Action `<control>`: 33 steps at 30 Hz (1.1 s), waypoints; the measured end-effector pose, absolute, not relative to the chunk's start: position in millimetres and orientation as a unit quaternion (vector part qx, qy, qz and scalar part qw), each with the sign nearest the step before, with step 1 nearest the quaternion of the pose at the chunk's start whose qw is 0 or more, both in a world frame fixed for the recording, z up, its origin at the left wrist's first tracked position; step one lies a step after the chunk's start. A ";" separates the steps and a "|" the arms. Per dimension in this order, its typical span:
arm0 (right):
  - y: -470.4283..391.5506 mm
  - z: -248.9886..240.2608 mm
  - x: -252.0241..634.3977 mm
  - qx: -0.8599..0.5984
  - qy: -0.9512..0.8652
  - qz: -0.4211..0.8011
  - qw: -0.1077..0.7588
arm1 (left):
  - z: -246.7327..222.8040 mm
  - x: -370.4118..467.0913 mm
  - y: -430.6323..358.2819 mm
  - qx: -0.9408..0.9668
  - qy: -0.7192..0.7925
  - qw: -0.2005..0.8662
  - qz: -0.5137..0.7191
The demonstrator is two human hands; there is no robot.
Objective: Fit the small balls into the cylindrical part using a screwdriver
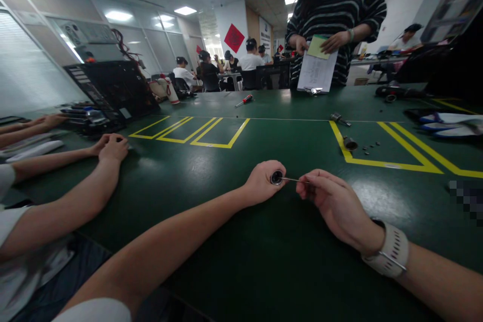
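My left hand (pixel 263 181) is wrapped round a small round metal part (pixel 276 177), its dark hollow end turned towards the camera. Close by on the right, my right hand (pixel 326 196) pinches a thin metal rod (pixel 291 179), whose far tip meets the opening of that part. A pale watch is on my right wrist. Beyond my right hand, a metal cylinder (pixel 350 143) lies by a yellow tape line with several tiny dark pieces (pixel 366 151) to its right. Behind it is another metal connector (pixel 340 119).
On the green table (pixel 211 191), a red screwdriver (pixel 244 101) lies at the back. A person with a clipboard (pixel 316 73) stands across. Another person's hands (pixel 113 147) rest at left, near black equipment (pixel 113 85). White-and-blue items (pixel 449 125) lie at right.
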State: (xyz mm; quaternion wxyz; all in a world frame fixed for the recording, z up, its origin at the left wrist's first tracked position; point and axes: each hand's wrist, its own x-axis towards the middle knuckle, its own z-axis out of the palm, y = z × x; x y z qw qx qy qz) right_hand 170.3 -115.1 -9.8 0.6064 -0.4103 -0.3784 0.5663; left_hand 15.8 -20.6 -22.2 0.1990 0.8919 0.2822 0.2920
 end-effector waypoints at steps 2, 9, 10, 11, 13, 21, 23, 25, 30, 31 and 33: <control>-115.5 -11.5 170.3 -0.407 -0.378 0.565 0.609 | -21.7 16.0 -20.7 0.888 0.289 0.204 0.293; -121.4 -18.9 167.6 -0.487 -0.495 0.442 0.567 | -22.0 17.0 -20.9 0.886 0.332 0.149 0.289; -122.1 -18.6 167.0 -0.496 -0.507 0.433 0.556 | -22.4 17.1 -20.7 0.886 0.337 0.140 0.285; -122.5 -18.0 166.4 -0.499 -0.513 0.431 0.550 | -22.8 17.1 -20.5 0.888 0.340 0.133 0.280; -122.7 -16.0 166.0 -0.493 -0.503 0.447 0.551 | -23.6 16.9 -20.3 0.892 0.339 0.124 0.274; -114.6 -17.0 171.4 -0.414 -0.374 0.576 0.597 | -22.0 15.3 -21.6 0.888 0.305 0.170 0.301; -112.8 -18.5 172.0 -0.405 -0.357 0.587 0.604 | -21.6 16.3 -21.6 0.881 0.313 0.182 0.304; -112.7 -19.0 171.6 -0.404 -0.356 0.579 0.613 | -21.8 17.3 -21.2 0.877 0.322 0.184 0.306; -118.8 -15.8 166.9 -0.460 -0.426 0.496 0.601 | -23.6 17.6 -20.1 0.887 0.334 0.141 0.287; -120.0 -14.9 165.9 -0.471 -0.443 0.481 0.592 | -23.8 17.4 -20.2 0.891 0.334 0.128 0.281; -121.3 -13.7 165.0 -0.478 -0.462 0.473 0.578 | -23.9 16.8 -21.0 0.898 0.329 0.108 0.270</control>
